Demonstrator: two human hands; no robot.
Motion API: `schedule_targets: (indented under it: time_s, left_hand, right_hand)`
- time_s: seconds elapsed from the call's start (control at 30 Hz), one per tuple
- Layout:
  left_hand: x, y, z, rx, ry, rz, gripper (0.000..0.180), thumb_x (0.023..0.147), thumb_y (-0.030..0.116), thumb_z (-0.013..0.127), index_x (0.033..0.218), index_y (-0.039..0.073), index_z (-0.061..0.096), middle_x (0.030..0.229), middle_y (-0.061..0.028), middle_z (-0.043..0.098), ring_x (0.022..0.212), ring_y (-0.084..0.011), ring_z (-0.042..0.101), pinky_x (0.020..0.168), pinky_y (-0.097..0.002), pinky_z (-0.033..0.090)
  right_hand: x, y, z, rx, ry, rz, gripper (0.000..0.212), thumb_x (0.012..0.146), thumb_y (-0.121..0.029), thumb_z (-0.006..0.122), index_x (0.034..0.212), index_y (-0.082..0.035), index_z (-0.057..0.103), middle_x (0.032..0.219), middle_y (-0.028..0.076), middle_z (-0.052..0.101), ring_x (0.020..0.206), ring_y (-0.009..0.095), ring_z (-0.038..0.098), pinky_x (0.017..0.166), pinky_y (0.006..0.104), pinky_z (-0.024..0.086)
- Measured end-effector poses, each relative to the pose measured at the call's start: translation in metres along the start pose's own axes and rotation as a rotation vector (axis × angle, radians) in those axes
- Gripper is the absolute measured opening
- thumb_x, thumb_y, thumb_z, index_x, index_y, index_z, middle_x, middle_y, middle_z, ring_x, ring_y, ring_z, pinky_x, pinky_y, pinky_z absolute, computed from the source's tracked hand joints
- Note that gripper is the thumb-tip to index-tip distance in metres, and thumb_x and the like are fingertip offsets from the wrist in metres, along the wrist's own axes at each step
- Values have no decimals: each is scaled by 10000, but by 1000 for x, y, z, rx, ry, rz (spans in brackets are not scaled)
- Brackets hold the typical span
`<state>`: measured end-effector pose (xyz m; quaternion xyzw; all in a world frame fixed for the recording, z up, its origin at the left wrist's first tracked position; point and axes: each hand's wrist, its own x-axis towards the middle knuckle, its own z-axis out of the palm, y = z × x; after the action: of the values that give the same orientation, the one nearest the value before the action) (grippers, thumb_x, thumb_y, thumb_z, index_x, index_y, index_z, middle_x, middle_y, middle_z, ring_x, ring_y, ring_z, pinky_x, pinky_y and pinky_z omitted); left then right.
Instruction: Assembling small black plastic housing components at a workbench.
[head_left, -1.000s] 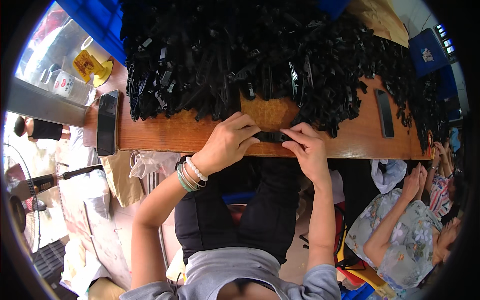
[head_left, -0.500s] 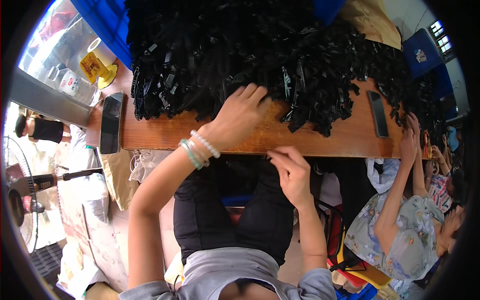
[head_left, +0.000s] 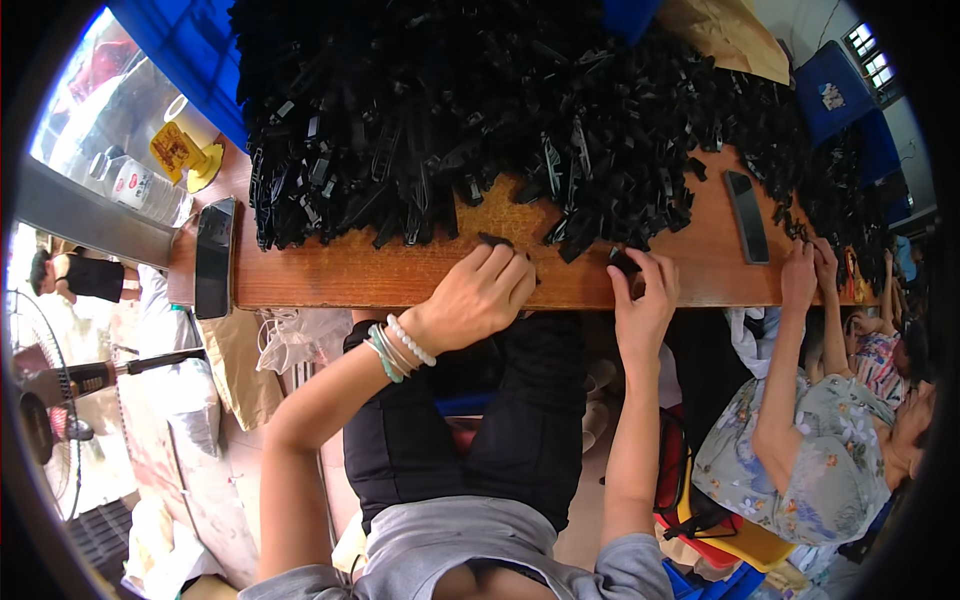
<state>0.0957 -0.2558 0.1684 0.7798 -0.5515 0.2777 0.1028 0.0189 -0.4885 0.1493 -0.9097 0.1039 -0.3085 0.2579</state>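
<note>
A large heap of small black plastic pieces [head_left: 400, 120] covers the far part of the wooden table [head_left: 340, 275]. Close to the table's front edge, my left hand [head_left: 478, 292] is curled closed, palm down, with a dark piece showing at its fingertips. Bead bracelets [head_left: 398, 350] circle that wrist. To its right, my right hand [head_left: 648, 292] pinches a small black plastic piece [head_left: 625, 262] between thumb and fingers, just short of the heap's near edge. The exact kind of these pieces is too small to make out.
Phones lie at the left [head_left: 214, 258] and right [head_left: 746, 218] of the table. A water bottle [head_left: 140, 185] and a yellow stand [head_left: 190, 155] are at the far left. A person in a floral shirt [head_left: 800, 450] works at my right. A fan [head_left: 50, 390] stands left.
My left hand has drawn back from the heap toward the front edge, now with a dark piece. My right hand has risen from the edge and moved right, now pinching a black piece.
</note>
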Motion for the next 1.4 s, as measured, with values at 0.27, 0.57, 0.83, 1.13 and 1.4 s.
schedule_targets:
  time_s: [0.27,0.57,0.83,1.13,1.4]
  left_hand:
    - [-25,5,3,-321,246,-248,262,742,45,729,982,-40,666,962,-119,608,827,-248,579,697,-352,496]
    - [-24,-7,3,-520,134,-560,243,749,17,738,981,-31,684,952,-103,591,849,-284,556,732,-367,495]
    - [-19,-6,3,-624,126,-490,242,739,9,745,971,-33,689,930,-99,586,840,-277,549,721,-374,490]
    - [-17,-16,3,-822,59,-608,251,776,86,778,982,-23,685,974,-124,626,734,-296,606,652,-371,510]
    - [54,-32,52,-226,73,-620,271,872,193,672,1013,-28,606,924,-144,599,727,-328,666,609,-367,544]
  right_hand:
    - [-9,-16,2,148,104,-43,261,823,-54,744,1068,-30,660,1001,81,586,857,230,563,747,350,453]
    - [-6,-58,7,542,-424,114,262,797,-11,759,1045,44,694,867,74,627,725,134,582,646,246,459]
    - [-4,-51,21,479,-346,-30,260,727,-12,782,980,18,727,869,63,609,827,209,558,700,321,444]
    - [-32,-66,6,470,-471,-84,259,756,7,750,1011,11,707,913,87,605,864,270,596,764,353,475]
    - [7,-48,15,186,69,-55,155,856,0,672,1010,-17,680,1010,107,595,941,271,593,770,367,474]
